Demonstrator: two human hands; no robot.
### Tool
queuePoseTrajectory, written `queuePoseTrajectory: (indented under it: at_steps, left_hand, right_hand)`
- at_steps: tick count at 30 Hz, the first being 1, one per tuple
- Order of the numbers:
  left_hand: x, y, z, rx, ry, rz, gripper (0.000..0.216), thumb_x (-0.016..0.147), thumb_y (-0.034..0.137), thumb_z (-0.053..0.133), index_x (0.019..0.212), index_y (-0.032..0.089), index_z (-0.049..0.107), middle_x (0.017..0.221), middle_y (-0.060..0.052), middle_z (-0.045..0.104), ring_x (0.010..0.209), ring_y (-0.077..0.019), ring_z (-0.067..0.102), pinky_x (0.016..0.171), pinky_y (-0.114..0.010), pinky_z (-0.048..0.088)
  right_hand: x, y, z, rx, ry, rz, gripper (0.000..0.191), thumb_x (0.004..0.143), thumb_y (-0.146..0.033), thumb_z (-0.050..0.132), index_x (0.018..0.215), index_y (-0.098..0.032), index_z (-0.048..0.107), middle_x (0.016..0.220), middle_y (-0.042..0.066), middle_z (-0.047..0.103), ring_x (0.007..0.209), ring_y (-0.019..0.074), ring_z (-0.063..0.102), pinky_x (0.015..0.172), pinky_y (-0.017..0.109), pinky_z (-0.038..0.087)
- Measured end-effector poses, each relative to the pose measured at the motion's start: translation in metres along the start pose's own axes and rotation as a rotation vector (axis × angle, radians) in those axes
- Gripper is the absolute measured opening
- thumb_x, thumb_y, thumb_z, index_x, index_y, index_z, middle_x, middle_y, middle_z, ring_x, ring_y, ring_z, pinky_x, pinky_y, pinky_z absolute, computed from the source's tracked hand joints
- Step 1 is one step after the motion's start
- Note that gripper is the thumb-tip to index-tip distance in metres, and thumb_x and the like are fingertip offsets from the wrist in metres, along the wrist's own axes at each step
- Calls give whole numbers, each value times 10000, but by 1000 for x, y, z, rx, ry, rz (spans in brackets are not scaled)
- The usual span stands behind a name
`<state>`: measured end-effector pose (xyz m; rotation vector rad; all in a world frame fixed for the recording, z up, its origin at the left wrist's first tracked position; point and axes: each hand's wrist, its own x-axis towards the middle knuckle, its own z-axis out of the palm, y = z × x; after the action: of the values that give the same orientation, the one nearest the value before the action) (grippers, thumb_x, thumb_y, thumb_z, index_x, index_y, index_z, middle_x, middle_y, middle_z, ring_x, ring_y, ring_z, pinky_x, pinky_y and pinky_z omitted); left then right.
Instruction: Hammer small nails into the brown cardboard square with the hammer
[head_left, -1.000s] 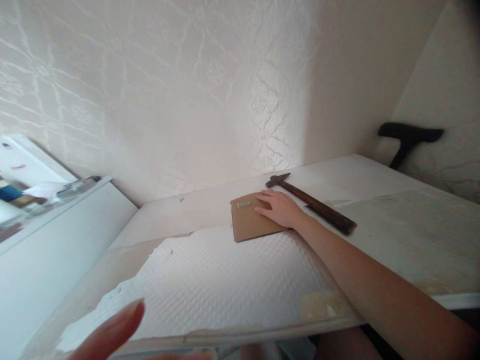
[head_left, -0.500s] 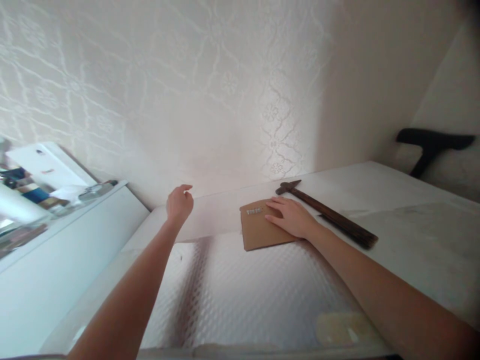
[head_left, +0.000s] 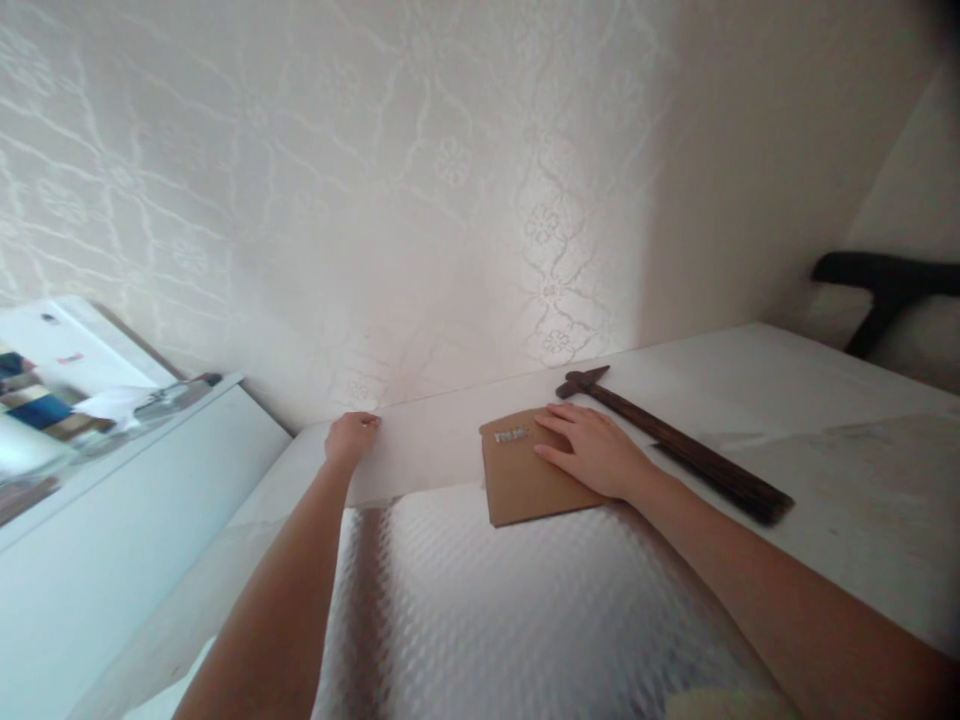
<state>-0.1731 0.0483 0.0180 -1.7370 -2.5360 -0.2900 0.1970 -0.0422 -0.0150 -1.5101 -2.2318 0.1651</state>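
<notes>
My right hand point(head_left: 600, 450) lies flat with its fingers apart on the right part of a brown cardboard piece point(head_left: 521, 485). A tight row of small silvery metal pieces point(head_left: 511, 435) sits near the cardboard's far edge, left of my fingertips; they are too small to name surely. Beyond and right of that hand, a hammer point(head_left: 682, 445) with a dark head and a worn wooden handle rests on the white tabletop point(head_left: 427, 425). Over at the left, my left hand point(head_left: 351, 440) is closed, fingertips pinched, low by the wall at the table's back edge. What it pinches, if anything, cannot be made out.
A silvery bubble-textured sheet point(head_left: 510, 590) covers the near part of the table. To the left stands a white cabinet point(head_left: 142, 540) with mixed items and a white box point(head_left: 82, 340) on top. Patterned wallpaper point(head_left: 450, 200) rises behind; a black T-shaped object point(head_left: 885, 285) is at the right.
My left hand has moved down toward the tabletop, and its extended finger has curled in. My right hand stays on the cardboard. The view has shifted slightly.
</notes>
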Motion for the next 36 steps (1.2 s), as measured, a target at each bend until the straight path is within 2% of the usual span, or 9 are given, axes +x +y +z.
queuePoseTrajectory:
  at_steps: [6, 11, 15, 18, 21, 25, 28, 31, 36]
  left_hand:
    - [-5, 3, 0, -87, 36, -68, 279, 805, 228, 555, 1027, 185, 718, 1091, -114, 702, 1042, -296, 634, 861, -385, 509]
    - [-11, 4, 0, -88, 55, -98, 278, 810, 187, 534, 1033, 160, 697, 1104, -138, 692, 1080, -292, 617, 882, -389, 495]
    - [-20, 14, -3, -199, 100, -153, 295, 815, 188, 518, 1049, 145, 693, 1136, -160, 674, 1101, -304, 603, 896, -406, 478]
    - [-33, 39, -7, -375, 170, -168, 287, 812, 193, 513, 1025, 148, 701, 1097, -148, 690, 1062, -280, 621, 876, -380, 480]
    - [-58, 81, -15, -612, 208, -50, 256, 795, 210, 537, 971, 167, 716, 1014, -104, 718, 954, -224, 651, 847, -327, 481]
    - [-108, 143, -23, -941, 84, 240, 220, 751, 243, 599, 908, 161, 730, 902, -77, 734, 846, -177, 657, 800, -283, 485]
    - [-139, 175, -19, -1073, -3, 368, 197, 750, 243, 606, 883, 169, 731, 887, -64, 735, 815, -155, 655, 783, -267, 490]
    - [-151, 185, -7, -1032, 19, 375, 179, 754, 217, 597, 861, 165, 731, 880, -66, 734, 815, -154, 649, 793, -269, 486]
    - [-143, 170, 11, -889, -23, 325, 160, 737, 169, 595, 820, 166, 732, 857, -62, 734, 801, -160, 647, 792, -274, 482]
  right_hand:
    - [0, 0, 0, -2, -3, -2, 525, 895, -495, 422, 1300, -192, 563, 1421, 97, 464, 1277, 269, 426, 1068, 439, 310]
    - [0, -1, 0, 0, -5, 3, 526, 895, -497, 421, 1307, -200, 556, 1422, 94, 463, 1269, 275, 432, 1059, 447, 316]
    - [1, -1, -1, 3, -16, 4, 528, 900, -491, 407, 1315, -195, 547, 1422, 92, 463, 1274, 272, 424, 1064, 445, 305]
    - [2, -1, -1, 1, -28, 12, 527, 906, -494, 396, 1319, -202, 542, 1432, 94, 449, 1287, 273, 410, 1060, 450, 306]
    - [3, -1, -2, 1, -39, 7, 528, 904, -498, 404, 1316, -200, 545, 1434, 100, 446, 1288, 271, 410, 1067, 443, 297]
    - [5, 1, -1, 12, -41, -4, 522, 901, -497, 412, 1307, -203, 554, 1425, 107, 454, 1280, 277, 419, 1065, 436, 300]
    - [6, 4, -1, 14, -39, -21, 515, 898, -499, 417, 1306, -216, 555, 1423, 111, 456, 1275, 285, 425, 1056, 446, 311]
    - [6, 6, 0, 13, -45, -50, 512, 896, -490, 426, 1309, -214, 552, 1415, 115, 463, 1284, 281, 417, 1054, 447, 317]
    - [6, 7, 0, 9, -39, -59, 505, 889, -476, 448, 1283, -186, 577, 1409, 131, 470, 1278, 290, 424, 1058, 450, 318]
